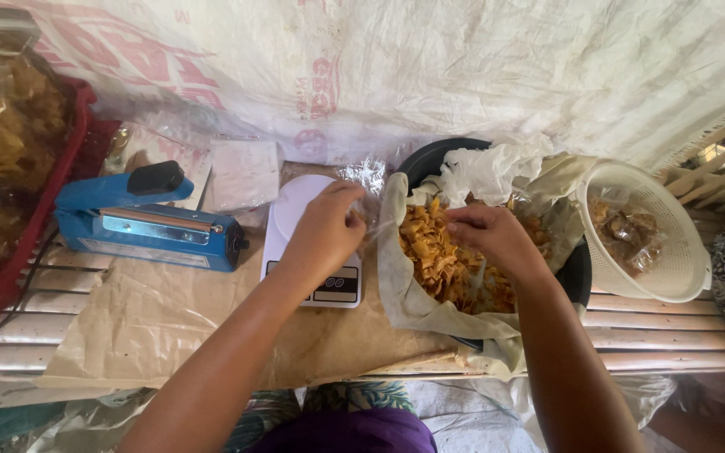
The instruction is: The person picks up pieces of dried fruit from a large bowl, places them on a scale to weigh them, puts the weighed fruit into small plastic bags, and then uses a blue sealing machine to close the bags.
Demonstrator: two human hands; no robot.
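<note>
My left hand [325, 231] hovers over a white kitchen scale [295, 210] and pinches the edge of a small clear plastic bag [367, 176]. My right hand [488, 235] reaches into a heap of orange-yellow chips [434, 252], its fingers curled around a few of them. The chips lie in a cream cloth [404, 294] that lines a dark round basin [430, 155]. Both hands sit close together, with the bag's mouth between them.
A blue heat sealer [144, 222] lies left of the scale on brown paper [153, 323]. A red crate [10, 252] with bagged chips stands at far left. A white plastic colander [673, 268] with small packets sits at right. The bench is slatted bamboo [673, 335].
</note>
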